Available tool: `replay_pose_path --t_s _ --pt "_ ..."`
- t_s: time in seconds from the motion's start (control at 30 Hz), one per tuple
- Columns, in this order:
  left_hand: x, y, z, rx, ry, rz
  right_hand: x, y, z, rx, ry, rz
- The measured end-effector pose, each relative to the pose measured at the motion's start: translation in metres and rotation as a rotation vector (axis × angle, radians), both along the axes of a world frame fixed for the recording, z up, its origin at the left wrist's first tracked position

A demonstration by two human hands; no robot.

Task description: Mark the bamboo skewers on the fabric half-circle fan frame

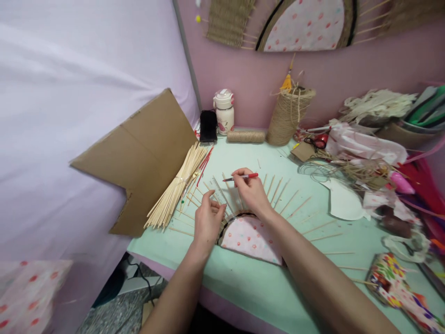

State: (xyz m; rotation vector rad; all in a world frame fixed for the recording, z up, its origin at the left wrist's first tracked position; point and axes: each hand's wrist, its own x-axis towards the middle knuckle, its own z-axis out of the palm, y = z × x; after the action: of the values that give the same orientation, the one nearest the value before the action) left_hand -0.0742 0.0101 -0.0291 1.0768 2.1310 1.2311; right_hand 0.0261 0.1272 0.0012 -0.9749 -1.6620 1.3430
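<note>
A half-round piece covered in white cloth with red flowers lies on the pale green table, dark trim along its curved edge. Thin wooden sticks fan out from that edge. My right hand holds a red pen above the sticks, its tip pointing left. Just left of it, my left hand is at the left sticks, thumb and fingers apart, beside a clear ruler lying among them. The ruler's lower end is close to my left thumb; whether they touch is unclear.
A bundle of sticks and folded cardboard stand at the left. Behind are a bottle, a twine roll and a large twine spool. Craft scraps, a white cutout and flowered cloth lie at the right.
</note>
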Motion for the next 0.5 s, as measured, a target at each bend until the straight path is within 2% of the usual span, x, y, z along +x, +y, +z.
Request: replay_pose_path --t_s 0.13,0.5 --pt "0.001 0.000 0.002 -0.012 -0.012 0.004 -0.002 -0.001 -0.018 -0.035 -0.024 0.010" --pt "0.002 -0.002 0.002 0.026 -0.060 0.007 0.000 0.001 -0.024 -0.050 -0.031 0.000"
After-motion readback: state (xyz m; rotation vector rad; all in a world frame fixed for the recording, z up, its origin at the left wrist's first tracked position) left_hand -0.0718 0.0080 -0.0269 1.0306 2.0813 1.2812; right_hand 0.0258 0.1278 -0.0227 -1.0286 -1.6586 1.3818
